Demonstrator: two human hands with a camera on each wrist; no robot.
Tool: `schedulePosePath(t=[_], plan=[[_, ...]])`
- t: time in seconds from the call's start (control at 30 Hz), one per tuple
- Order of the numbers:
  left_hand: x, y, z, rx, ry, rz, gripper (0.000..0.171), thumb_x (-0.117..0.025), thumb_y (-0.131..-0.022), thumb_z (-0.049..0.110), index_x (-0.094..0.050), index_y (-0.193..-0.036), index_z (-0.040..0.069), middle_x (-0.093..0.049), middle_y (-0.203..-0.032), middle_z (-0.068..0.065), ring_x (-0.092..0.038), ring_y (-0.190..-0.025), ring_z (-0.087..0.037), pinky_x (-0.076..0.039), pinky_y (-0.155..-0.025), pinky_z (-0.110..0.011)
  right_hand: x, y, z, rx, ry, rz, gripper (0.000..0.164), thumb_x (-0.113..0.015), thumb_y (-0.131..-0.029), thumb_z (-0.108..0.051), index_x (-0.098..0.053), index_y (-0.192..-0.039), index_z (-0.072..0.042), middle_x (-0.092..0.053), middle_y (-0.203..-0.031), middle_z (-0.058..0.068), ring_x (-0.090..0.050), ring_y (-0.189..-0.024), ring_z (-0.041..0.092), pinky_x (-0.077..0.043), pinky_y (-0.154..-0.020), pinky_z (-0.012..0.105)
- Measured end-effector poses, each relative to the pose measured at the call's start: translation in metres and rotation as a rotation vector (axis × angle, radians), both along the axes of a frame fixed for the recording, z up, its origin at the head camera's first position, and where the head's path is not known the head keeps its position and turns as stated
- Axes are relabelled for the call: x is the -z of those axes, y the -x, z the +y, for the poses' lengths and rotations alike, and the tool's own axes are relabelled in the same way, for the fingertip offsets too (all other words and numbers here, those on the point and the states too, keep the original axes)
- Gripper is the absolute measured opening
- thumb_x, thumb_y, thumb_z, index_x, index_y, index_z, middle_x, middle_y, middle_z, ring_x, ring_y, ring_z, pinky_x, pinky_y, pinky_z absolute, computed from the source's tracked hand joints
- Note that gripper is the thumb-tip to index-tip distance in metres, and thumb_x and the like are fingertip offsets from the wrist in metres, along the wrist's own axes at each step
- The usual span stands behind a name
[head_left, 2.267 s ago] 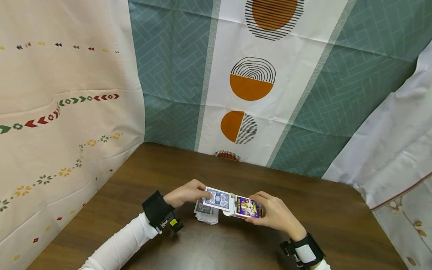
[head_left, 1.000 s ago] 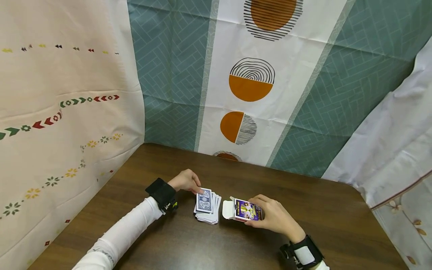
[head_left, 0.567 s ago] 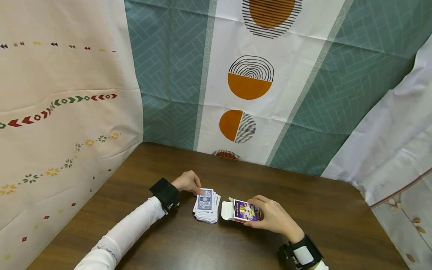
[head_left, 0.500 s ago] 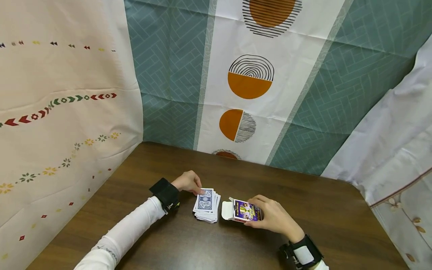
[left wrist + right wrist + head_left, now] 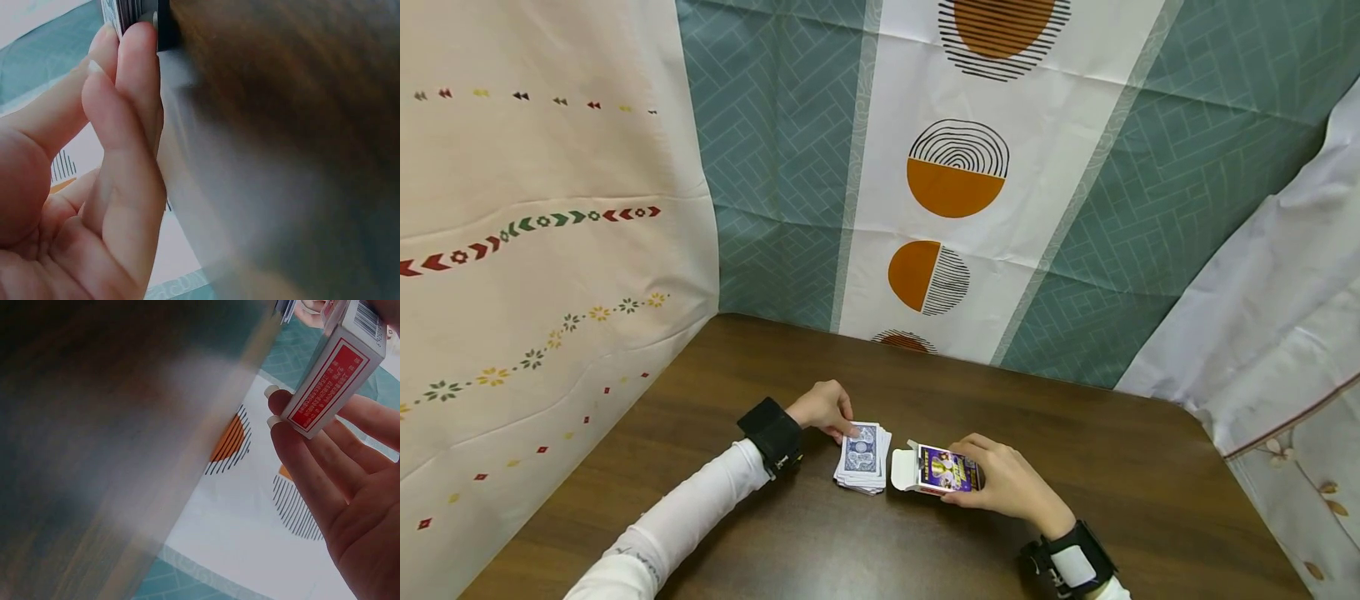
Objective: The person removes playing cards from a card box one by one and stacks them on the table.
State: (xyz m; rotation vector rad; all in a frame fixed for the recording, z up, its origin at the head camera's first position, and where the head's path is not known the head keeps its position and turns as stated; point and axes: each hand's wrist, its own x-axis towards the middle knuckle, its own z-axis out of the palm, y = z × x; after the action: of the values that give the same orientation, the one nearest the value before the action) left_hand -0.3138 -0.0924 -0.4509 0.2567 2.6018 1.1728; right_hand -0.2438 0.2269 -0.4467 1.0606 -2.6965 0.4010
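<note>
Blue-backed playing cards (image 5: 861, 452) lie face down in a slightly uneven stack on the table. My left hand (image 5: 822, 407) pinches the stack at its far left corner, the thumb on top. In the left wrist view, the card edges (image 5: 127, 10) show between thumb and fingertips. To the right of the stack, my right hand (image 5: 1006, 477) holds a purple card box (image 5: 949, 469) between thumb and fingers. The box lies on its side with its white flap (image 5: 904, 470) open toward the cards. A red-and-white side of the box (image 5: 331, 384) shows in the right wrist view.
The dark brown wooden table (image 5: 820, 542) carries the cards and the box. A green and white patterned cloth (image 5: 782, 150) hangs behind it. A cream cloth (image 5: 550, 275) hangs at the left, and a white one (image 5: 1262, 292) at the right.
My left hand has brought cards from the box mouth leftward onto the stack. The stack now looks more even and has shifted slightly. My right hand stays on the box.
</note>
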Motion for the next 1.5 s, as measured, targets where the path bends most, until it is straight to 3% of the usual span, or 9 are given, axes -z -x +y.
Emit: schedulePosePath(t=[0.17, 0.53, 0.7, 0.8, 0.93, 1.0, 1.23, 1.5], plan=[[-0.003, 0.001, 0.005, 0.012, 0.031, 0.048, 0.021, -0.086, -0.068, 0.007, -0.066, -0.071, 0.000, -0.064, -0.067, -0.007, -0.061, -0.046, -0.010, -0.050, -0.047, -0.021, -0.001, 0.000, -0.001, -0.009, 0.009, -0.005, 0.061, -0.073, -0.073, -0.064, -0.067, -0.112, -0.018, -0.064, -0.104, -0.009, -0.056, -0.082, 0.001, -0.049, -0.070, 0.022], [-0.005, 0.000, 0.010, 0.032, 0.072, 0.076, 0.022, -0.086, -0.069, 0.009, -0.066, -0.069, 0.001, -0.065, -0.061, -0.006, -0.064, -0.048, -0.015, -0.051, -0.050, -0.022, -0.001, 0.000, -0.002, -0.016, 0.005, -0.008, 0.060, -0.072, -0.073, -0.065, -0.068, -0.111, -0.018, -0.064, -0.105, -0.009, -0.058, -0.083, 0.002, -0.049, -0.070, 0.022], [-0.015, -0.011, 0.018, 0.012, 0.170, 0.236, 0.026, -0.082, -0.076, 0.021, -0.065, -0.067, 0.005, -0.061, -0.061, -0.002, -0.058, -0.049, -0.013, -0.040, -0.048, -0.021, -0.002, 0.001, -0.001, -0.012, -0.002, -0.013, 0.062, -0.070, -0.074, -0.066, -0.067, -0.112, -0.018, -0.064, -0.106, -0.008, -0.058, -0.084, 0.002, -0.050, -0.070, 0.022], [-0.026, -0.024, 0.028, 0.090, 0.115, 0.315, 0.022, -0.077, -0.082, 0.022, -0.067, -0.070, 0.007, -0.057, -0.061, 0.001, -0.048, -0.052, -0.010, -0.035, -0.049, -0.021, -0.004, 0.002, -0.001, -0.018, 0.005, -0.006, 0.061, -0.072, -0.073, -0.064, -0.067, -0.112, -0.017, -0.064, -0.105, -0.008, -0.058, -0.084, 0.002, -0.050, -0.071, 0.022], [-0.037, -0.042, 0.045, 0.267, -0.031, 0.251, 0.012, -0.074, -0.084, 0.016, -0.072, -0.076, 0.008, -0.056, -0.063, 0.005, -0.044, -0.056, -0.007, -0.036, -0.052, -0.020, -0.009, 0.004, 0.000, -0.025, 0.022, 0.002, 0.059, -0.074, -0.073, -0.062, -0.068, -0.111, -0.017, -0.064, -0.104, -0.008, -0.057, -0.082, 0.001, -0.050, -0.069, 0.021], [-0.039, -0.048, 0.053, 0.306, -0.055, 0.198, 0.010, -0.075, -0.083, 0.015, -0.073, -0.076, 0.008, -0.054, -0.062, 0.006, -0.043, -0.056, -0.007, -0.035, -0.053, -0.020, -0.010, 0.004, 0.000, -0.029, 0.026, 0.000, 0.059, -0.074, -0.073, -0.061, -0.067, -0.111, -0.017, -0.063, -0.104, -0.008, -0.057, -0.082, 0.001, -0.049, -0.068, 0.020], [-0.030, -0.057, 0.067, 0.236, -0.034, 0.148, 0.023, -0.076, -0.082, 0.018, -0.069, -0.063, 0.006, -0.048, -0.055, 0.009, -0.037, -0.050, -0.006, -0.026, -0.048, -0.020, -0.014, 0.003, -0.004, -0.049, 0.028, 0.010, 0.059, -0.072, -0.075, -0.063, -0.067, -0.112, -0.017, -0.063, -0.105, -0.007, -0.057, -0.081, 0.001, -0.049, -0.067, 0.019], [-0.023, -0.060, 0.070, 0.224, -0.008, 0.215, 0.038, -0.075, -0.083, 0.022, -0.064, -0.056, -0.001, -0.037, -0.046, 0.012, -0.027, -0.043, -0.004, -0.018, -0.046, -0.019, -0.020, -0.002, -0.006, -0.061, 0.025, 0.073, 0.059, -0.071, -0.075, -0.063, -0.066, -0.112, -0.017, -0.064, -0.106, -0.006, -0.056, -0.077, -0.001, -0.047, -0.063, 0.017]])
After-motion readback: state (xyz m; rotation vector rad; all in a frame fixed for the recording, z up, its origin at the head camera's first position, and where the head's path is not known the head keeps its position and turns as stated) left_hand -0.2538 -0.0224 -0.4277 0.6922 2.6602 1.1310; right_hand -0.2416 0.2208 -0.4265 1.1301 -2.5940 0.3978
